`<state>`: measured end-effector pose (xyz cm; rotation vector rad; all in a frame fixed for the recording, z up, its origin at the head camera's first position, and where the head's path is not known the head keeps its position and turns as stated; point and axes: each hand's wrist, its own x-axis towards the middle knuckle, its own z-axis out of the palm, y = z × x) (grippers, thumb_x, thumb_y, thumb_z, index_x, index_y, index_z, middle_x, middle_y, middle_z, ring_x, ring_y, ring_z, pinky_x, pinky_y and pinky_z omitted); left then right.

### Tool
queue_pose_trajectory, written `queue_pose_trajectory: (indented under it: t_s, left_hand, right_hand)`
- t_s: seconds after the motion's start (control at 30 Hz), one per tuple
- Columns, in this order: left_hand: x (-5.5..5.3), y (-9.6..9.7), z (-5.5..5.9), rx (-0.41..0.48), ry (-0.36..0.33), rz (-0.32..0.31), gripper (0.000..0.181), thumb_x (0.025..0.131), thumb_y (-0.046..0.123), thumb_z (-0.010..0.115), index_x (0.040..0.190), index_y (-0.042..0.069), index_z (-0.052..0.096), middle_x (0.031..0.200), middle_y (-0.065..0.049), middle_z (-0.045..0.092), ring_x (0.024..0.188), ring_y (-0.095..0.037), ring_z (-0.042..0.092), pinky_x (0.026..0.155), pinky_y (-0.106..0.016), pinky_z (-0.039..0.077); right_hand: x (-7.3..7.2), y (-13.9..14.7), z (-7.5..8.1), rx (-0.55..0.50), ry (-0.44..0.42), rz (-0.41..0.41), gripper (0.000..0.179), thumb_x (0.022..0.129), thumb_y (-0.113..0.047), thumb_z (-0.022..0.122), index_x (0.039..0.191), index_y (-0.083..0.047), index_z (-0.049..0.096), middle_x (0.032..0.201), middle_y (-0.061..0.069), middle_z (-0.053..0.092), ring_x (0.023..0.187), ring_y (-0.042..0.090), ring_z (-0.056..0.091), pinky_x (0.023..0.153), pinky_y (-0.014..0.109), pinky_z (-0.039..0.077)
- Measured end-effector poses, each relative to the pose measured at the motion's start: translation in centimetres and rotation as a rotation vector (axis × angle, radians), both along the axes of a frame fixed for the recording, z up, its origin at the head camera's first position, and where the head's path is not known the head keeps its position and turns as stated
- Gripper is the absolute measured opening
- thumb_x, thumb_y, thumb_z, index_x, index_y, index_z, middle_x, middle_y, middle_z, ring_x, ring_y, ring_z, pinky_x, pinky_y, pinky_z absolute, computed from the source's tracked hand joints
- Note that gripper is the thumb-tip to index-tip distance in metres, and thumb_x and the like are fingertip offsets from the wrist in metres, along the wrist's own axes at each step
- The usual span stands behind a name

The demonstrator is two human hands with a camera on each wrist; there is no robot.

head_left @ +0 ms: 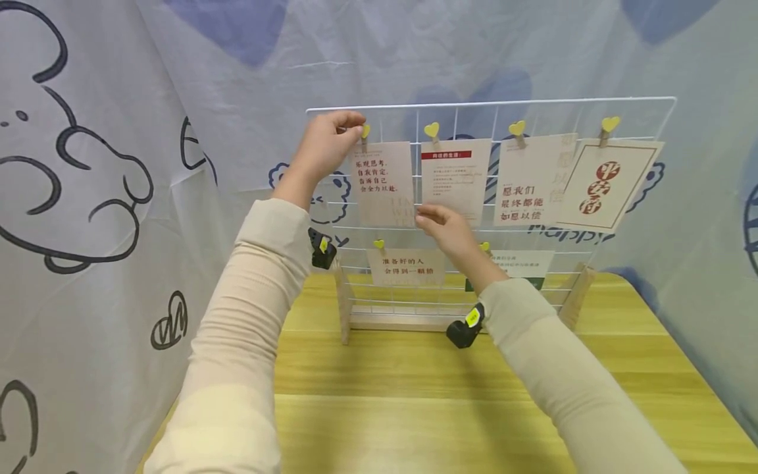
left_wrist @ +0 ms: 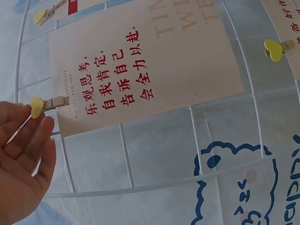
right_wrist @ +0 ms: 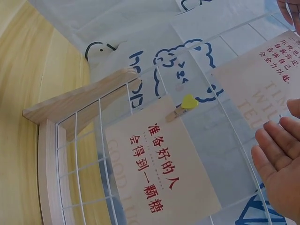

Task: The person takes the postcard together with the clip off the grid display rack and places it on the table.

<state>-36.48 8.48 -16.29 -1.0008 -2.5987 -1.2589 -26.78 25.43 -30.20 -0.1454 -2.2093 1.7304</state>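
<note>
My left hand (head_left: 328, 145) is at the top left of a white wire grid (head_left: 491, 103). Its fingertips pinch the yellow heart of a small wooden clothespin (left_wrist: 49, 103). That clothespin bites the top edge of a cream card (left_wrist: 140, 70) with red Chinese lettering. Near the card's lower right edge is my right hand (head_left: 447, 230), its fingers loosely extended and its thumb apart from them. Whether its fingertips touch the card is hard to make out. Below, another lettered card (right_wrist: 164, 168) hangs from a heart clothespin (right_wrist: 189, 102).
The grid stands in a wooden base (head_left: 408, 321) on a wood-grain table (head_left: 367, 368). Along the top row hang a red-banded card (head_left: 453, 178), a lettered card (head_left: 524, 204) and a bordered card (head_left: 628, 178). A green-edged card (head_left: 533, 266) is partly behind my right arm. A printed curtain (head_left: 118, 197) surrounds the table.
</note>
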Motion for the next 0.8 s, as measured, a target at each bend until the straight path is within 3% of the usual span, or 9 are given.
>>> queue_pose_trajectory:
  t_s: [0.13,0.37,0.63,0.8]
  left_hand:
    - [-0.2,0.5,-0.2,0.004,0.048,0.053,0.028,0.089,0.02,0.047,0.116,0.016,0.055,0.113,0.003,0.053,0.096,-0.008,0.048,0.075,-0.02,0.041]
    - [-0.3,1.2,-0.5,-0.011,0.191,0.143,0.022,0.087,0.018,0.053,0.107,0.015,0.062,0.104,0.004,0.059,0.09,-0.008,0.053,0.071,-0.016,0.041]
    - [-0.4,1.3,-0.7,0.065,0.152,0.148,0.019,0.083,0.016,0.057,0.1,0.013,0.065,0.098,0.002,0.06,0.085,-0.007,0.052,0.071,-0.014,0.04]
    - [-0.5,1.3,-0.9,0.117,0.162,0.141,0.016,0.082,0.014,0.058,0.097,0.01,0.065,0.096,0.001,0.062,0.084,-0.007,0.053,0.071,-0.013,0.04]
  right_hand:
    - [-0.3,-0.2,0.1,0.001,-0.002,-0.008,0.035,0.087,-0.014,0.051,0.12,-0.001,0.046,0.115,0.012,0.051,0.105,0.022,0.047,0.089,0.029,0.038]
    - [-0.7,-0.7,0.3,-0.021,-0.027,-0.043,0.031,0.086,-0.012,0.052,0.116,-0.001,0.05,0.111,0.012,0.053,0.1,0.023,0.049,0.087,0.03,0.04]
    - [-1.1,-1.4,0.3,-0.023,0.0,-0.1,0.022,0.085,-0.008,0.054,0.104,0.002,0.055,0.093,0.011,0.056,0.083,0.019,0.052,0.076,0.027,0.045]
    - [-1.5,-1.7,0.2,-0.046,0.0,-0.119,0.018,0.085,-0.005,0.053,0.1,0.005,0.055,0.086,0.012,0.054,0.075,0.017,0.05,0.074,0.027,0.046]
